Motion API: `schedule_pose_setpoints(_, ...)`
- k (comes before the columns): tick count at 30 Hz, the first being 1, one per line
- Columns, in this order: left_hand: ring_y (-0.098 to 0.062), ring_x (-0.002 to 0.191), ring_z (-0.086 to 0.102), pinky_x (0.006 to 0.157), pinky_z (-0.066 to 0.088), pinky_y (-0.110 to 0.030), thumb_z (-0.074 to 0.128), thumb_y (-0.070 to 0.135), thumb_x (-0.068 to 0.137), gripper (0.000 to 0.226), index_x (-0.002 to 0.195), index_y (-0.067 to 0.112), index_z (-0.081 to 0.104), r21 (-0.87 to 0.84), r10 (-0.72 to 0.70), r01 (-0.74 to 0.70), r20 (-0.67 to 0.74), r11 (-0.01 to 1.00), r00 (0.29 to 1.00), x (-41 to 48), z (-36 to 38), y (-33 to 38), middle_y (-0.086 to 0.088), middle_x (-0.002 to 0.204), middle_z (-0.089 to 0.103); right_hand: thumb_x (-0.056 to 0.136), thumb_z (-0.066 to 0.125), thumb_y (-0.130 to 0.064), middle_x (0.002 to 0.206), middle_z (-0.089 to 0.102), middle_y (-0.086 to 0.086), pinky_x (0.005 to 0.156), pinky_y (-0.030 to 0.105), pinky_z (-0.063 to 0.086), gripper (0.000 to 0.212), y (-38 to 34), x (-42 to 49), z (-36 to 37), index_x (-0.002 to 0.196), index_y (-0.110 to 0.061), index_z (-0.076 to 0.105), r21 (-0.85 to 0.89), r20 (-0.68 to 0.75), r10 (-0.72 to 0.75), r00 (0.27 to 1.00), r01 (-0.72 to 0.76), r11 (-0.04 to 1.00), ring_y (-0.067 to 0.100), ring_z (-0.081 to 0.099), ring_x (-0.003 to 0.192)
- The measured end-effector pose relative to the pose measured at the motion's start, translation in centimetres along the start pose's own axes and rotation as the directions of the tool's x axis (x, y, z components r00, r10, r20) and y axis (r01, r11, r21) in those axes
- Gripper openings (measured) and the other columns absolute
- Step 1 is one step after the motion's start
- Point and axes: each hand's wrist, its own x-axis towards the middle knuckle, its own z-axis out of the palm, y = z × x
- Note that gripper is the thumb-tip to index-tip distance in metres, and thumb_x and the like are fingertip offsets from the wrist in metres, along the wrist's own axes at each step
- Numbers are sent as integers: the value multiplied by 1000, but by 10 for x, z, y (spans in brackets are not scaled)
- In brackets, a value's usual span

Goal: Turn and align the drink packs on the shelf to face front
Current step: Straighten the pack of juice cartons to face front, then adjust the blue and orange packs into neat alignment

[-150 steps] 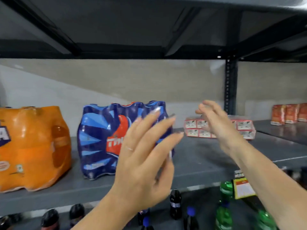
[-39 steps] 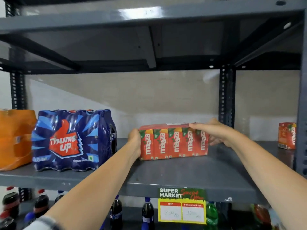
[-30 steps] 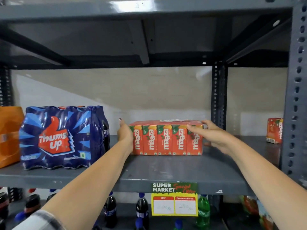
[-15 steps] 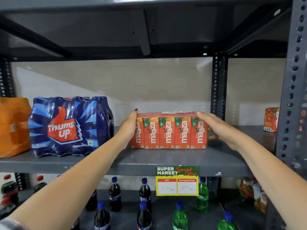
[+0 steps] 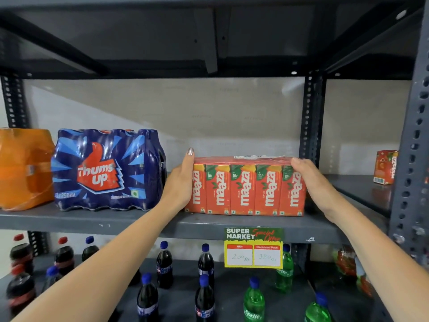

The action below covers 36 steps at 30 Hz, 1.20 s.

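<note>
Two hands, left [image 5: 180,184] and right [image 5: 312,182], clasp one five-carton Maaza pack [image 5: 246,189] beside two bottle packs on the shelf [image 5: 139,220].

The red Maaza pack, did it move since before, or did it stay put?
Yes. The Maaza pack has turned to face front and slid toward the shelf's front edge, now sitting just above the price tag, held between the left hand and right hand.

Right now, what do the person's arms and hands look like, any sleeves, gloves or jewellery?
Both forearms are bare, with no sleeve in view. The left hand and right hand wear no gloves. The left thumbnail has a shiny, glittery polish. No watch or bracelet shows; rings cannot be made out.
</note>
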Motion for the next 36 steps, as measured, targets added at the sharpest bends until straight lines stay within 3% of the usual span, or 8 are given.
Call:
schedule_pose_setpoints(8, -11, 77, 70, 68, 48, -23, 18, 65, 95, 68, 86, 19, 67, 13, -68, 68, 12, 998, 998, -15, -2, 13, -1, 78, 73, 75, 44, -83, 105, 69, -1, 86, 31, 48, 75, -9, -11, 3, 118, -23, 49, -12, -24, 44, 999, -44, 999, 9, 68, 95)
schedule_pose_setpoints(11, 6, 74, 66, 60, 44, -11, 23, 59, 97, 59, 115, 20, 63, 66, 27, -27, 0, 997, 1000, -48, -13, 21, 10, 86, 68, 75, 37, -75, 101, 62, -12, 90, 32, 46, 73, -17, -15, 7, 127, -25, 45, -52, -253, -57, 966, 45, 998, -2, 59, 91)
schedule_pose_setpoints(14, 32, 96, 51, 76, 40, 4, 42, 50, 96, 52, 141, 25, 48, 114, 295, -287, -58, 951, 954, -88, -46, 21, 28, 115, 58, 89, 46, -43, 100, 58, -13, 82, 11, 41, 50, -37, -24, 21, 124, -8, 54, -227, -562, -388, 731, 315, 922, -3, 55, 88)
schedule_pose_setpoints(18, 2, 112, 57, 89, 45, -17, 51, 30, 97, 35, 131, 23, 56, 233, 446, -386, -320, 892, 836, -74, -130, 15, 12, 127, 60, 89, 54, 2, 91, 55, 6, 75, 25, 44, 11, -85, -41, 87, 96, 5, 61, -504, -483, -757, 441, 567, 652, 18, 54, 83)
schedule_pose_setpoints(22, -18, 119, 53, 95, 44, -29, 58, 32, 95, 41, 132, 16, 52, 298, 347, -211, -545, 931, 763, -32, -218, -22, -5, 134, 53, 89, 58, -2, 82, 60, -1, 65, 7, 43, 12, -110, -58, 199, 94, -13, 61, -343, -249, -696, 674, 610, 714, 5, 54, 74)
schedule_pose_setpoints(26, -15, 111, 56, 91, 44, -30, 54, 38, 97, 47, 138, 17, 45, 174, 128, -76, -314, 982, 941, -12, -246, -44, -2, 129, 57, 84, 66, -47, 127, 51, -7, 95, 25, 48, 64, -95, -41, 280, 138, -23, 41, -310, -94, -300, 949, 258, 915, 5, 52, 114)
schedule_pose_setpoints(30, -1, 90, 60, 76, 51, -23, 51, 38, 96, 27, 122, 29, 49, 161, 93, -77, -91, 984, 991, -3, -253, -57, 18, 99, 62, 78, 75, -43, 125, 66, -8, 89, 40, 56, 80, -86, -30, 291, 144, -30, 32, -319, -72, -91, 993, 64, 946, 16, 66, 110)
schedule_pose_setpoints(36, -13, 100, 60, 68, 48, -17, 55, 36, 94, 48, 137, 17, 48, 255, 159, -148, -22, 955, 987, 3, -259, -61, 5, 115, 59, 84, 75, -24, 123, 67, -6, 82, 25, 51, 61, -87, -33, 294, 135, -22, 42, -310, -165, -67, 984, 12, 951, 10, 64, 104)
